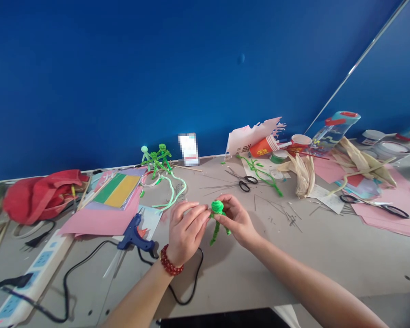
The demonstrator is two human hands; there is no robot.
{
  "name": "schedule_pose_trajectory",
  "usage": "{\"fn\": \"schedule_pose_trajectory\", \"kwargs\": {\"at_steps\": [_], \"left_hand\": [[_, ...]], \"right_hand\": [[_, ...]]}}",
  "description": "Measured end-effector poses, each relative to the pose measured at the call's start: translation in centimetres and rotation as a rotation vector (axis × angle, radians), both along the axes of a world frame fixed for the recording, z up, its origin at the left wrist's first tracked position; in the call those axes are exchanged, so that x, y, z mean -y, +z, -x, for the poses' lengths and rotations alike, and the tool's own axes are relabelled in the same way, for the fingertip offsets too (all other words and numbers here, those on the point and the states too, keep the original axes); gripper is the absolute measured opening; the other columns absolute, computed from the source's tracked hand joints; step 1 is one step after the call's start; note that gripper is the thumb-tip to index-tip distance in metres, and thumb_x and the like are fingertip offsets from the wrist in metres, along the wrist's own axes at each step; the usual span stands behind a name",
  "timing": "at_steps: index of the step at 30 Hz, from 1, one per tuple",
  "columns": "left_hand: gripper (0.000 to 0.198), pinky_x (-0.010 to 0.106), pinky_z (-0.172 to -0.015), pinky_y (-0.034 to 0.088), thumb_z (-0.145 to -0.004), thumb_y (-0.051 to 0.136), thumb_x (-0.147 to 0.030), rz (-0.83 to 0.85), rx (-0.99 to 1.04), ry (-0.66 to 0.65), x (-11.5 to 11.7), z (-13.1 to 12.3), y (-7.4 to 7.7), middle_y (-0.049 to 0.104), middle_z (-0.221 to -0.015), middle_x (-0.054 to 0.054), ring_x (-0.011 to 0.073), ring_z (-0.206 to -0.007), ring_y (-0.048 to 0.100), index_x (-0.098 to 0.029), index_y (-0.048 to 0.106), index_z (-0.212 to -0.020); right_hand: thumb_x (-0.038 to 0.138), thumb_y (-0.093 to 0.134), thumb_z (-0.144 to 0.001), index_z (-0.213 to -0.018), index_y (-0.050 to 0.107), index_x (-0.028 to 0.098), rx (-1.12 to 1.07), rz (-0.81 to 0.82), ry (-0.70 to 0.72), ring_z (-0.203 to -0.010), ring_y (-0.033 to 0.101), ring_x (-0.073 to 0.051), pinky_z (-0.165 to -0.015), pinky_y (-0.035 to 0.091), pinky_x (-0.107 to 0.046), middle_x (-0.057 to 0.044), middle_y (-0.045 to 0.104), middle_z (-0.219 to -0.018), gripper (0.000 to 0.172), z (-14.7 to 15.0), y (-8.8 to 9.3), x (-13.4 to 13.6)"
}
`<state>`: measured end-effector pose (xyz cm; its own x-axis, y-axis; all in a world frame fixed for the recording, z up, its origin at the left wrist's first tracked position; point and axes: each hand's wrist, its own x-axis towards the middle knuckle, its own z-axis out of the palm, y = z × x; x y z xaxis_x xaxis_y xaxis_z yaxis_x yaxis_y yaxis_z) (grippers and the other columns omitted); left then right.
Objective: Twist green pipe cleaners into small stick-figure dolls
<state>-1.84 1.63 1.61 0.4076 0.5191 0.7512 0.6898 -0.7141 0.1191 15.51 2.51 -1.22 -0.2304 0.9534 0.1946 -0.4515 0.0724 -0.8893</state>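
Note:
A small green pipe-cleaner figure (pixel 217 207) with a round coiled head and dangling legs is held upright above the table between both hands. My left hand (pixel 187 231), with a red bead bracelet on its wrist, pinches the figure's left side near the arm. From the other side, the thumb and fingers of my right hand (pixel 238 222) grip its body. The fingertips hide part of the figure's arms and torso. Several similar green pipe-cleaner figures (pixel 154 160) stand together by the wall, with pale green strands (pixel 172 193) trailing in front of them.
At the left lie a blue glue gun (pixel 135 236) with its black cord, a power strip (pixel 37 278), pink paper (pixel 102 222) and a red cloth bag (pixel 43 196). Scissors (pixel 248 182), thin wires (pixel 287 214), paper cups (pixel 263 146) and a bottle (pixel 336 130) are farther back and right.

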Motion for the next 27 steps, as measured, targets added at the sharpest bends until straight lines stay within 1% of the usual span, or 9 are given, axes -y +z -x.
{"fn": "schedule_pose_trajectory", "kwargs": {"at_steps": [3, 7, 10, 13, 16, 18, 20, 23, 27], "left_hand": [[0.029, 0.046, -0.095, 0.044, -0.080, 0.063, -0.006, -0.002, 0.007, 0.003, 0.03, -0.02, 0.02, 0.073, -0.099, 0.006, 0.0245, -0.100, 0.058, -0.020, 0.065, -0.105], [0.031, 0.044, -0.095, 0.044, -0.081, 0.061, -0.006, -0.024, 0.042, 0.011, 0.09, -0.08, 0.21, 0.074, -0.096, 0.007, 0.0227, -0.097, 0.061, -0.018, 0.063, -0.110], [0.024, 0.046, -0.098, 0.042, -0.081, 0.062, -0.006, -0.047, 0.039, 0.025, 0.15, -0.13, 0.31, 0.073, -0.100, 0.008, 0.0226, -0.099, 0.062, -0.020, 0.065, -0.100], [0.019, 0.050, -0.100, 0.040, -0.079, 0.065, -0.007, -0.069, 0.050, 0.078, 0.30, -0.19, 0.31, 0.071, -0.105, 0.009, 0.0247, -0.102, 0.060, -0.021, 0.068, -0.091], [0.019, 0.053, -0.102, 0.036, -0.078, 0.067, -0.009, -0.065, 0.051, 0.109, 0.46, -0.29, 0.33, 0.072, -0.094, 0.007, 0.0248, -0.098, 0.060, -0.022, 0.069, -0.091], [0.019, 0.052, -0.104, 0.033, -0.079, 0.066, -0.009, -0.028, 0.046, 0.093, 0.52, -0.42, 0.42, 0.072, -0.088, 0.005, 0.0233, -0.094, 0.061, -0.022, 0.068, -0.093], [0.019, 0.050, -0.104, 0.033, -0.081, 0.063, -0.009, 0.022, 0.049, 0.064, 0.52, -0.57, 0.55, 0.072, -0.088, 0.004, 0.0221, -0.093, 0.061, -0.022, 0.067, -0.095], [0.016, 0.047, -0.101, 0.038, -0.083, 0.061, -0.011, 0.098, 0.071, 0.027, 0.47, -0.72, 0.64, 0.072, -0.091, 0.004, 0.0217, -0.093, 0.061, -0.021, 0.066, -0.094], [0.012, 0.046, -0.098, 0.042, -0.085, 0.058, -0.014, 0.228, 0.160, -0.034, 0.38, -0.73, 0.30, 0.069, -0.090, 0.005, 0.0215, -0.092, 0.060, -0.022, 0.064, -0.093]], "right_hand": [[0.031, 0.073, -0.079, -0.101, 0.055, 0.025, 0.040, -0.017, -0.015, -0.076, 0.055, -0.014, -0.066, 0.047, -0.026, 0.000, 0.058, -0.086, 0.029, -0.08, 0.21, 0.20], [0.030, 0.072, -0.080, -0.103, 0.055, 0.025, 0.048, -0.048, -0.014, -0.078, 0.055, -0.014, -0.068, 0.048, -0.027, 0.000, 0.058, -0.088, 0.029, -0.14, 0.46, 0.36], [0.030, 0.072, -0.080, -0.102, 0.055, 0.026, 0.037, -0.046, -0.013, -0.077, 0.055, -0.014, -0.068, 0.048, -0.026, 0.000, 0.058, -0.087, 0.028, -0.08, 0.51, 0.38], [0.032, 0.073, -0.080, -0.101, 0.055, 0.026, 0.048, -0.031, -0.026, -0.077, 0.055, -0.014, -0.067, 0.048, -0.027, 0.000, 0.058, -0.088, 0.029, -0.03, 0.45, 0.39], [0.032, 0.073, -0.080, -0.102, 0.055, 0.026, 0.062, -0.031, -0.040, -0.078, 0.056, -0.015, -0.068, 0.049, -0.027, 0.000, 0.058, -0.088, 0.029, -0.02, 0.35, 0.45], [0.031, 0.072, -0.080, -0.102, 0.055, 0.026, 0.061, -0.044, -0.048, -0.080, 0.056, -0.014, -0.069, 0.049, -0.027, -0.001, 0.058, -0.089, 0.028, -0.02, 0.31, 0.52], [0.030, 0.072, -0.081, -0.103, 0.055, 0.026, 0.059, -0.058, -0.051, -0.080, 0.056, -0.014, -0.070, 0.049, -0.026, -0.001, 0.058, -0.090, 0.028, 0.01, 0.29, 0.60], [0.031, 0.071, -0.081, -0.103, 0.055, 0.026, 0.076, -0.082, -0.066, -0.081, 0.057, -0.014, -0.070, 0.050, -0.027, -0.001, 0.058, -0.091, 0.028, 0.06, 0.28, 0.67], [0.031, 0.069, -0.083, -0.104, 0.054, 0.026, 0.116, -0.112, -0.102, -0.083, 0.057, -0.015, -0.073, 0.050, -0.028, -0.002, 0.057, -0.093, 0.026, 0.08, 0.03, 0.65]]}}
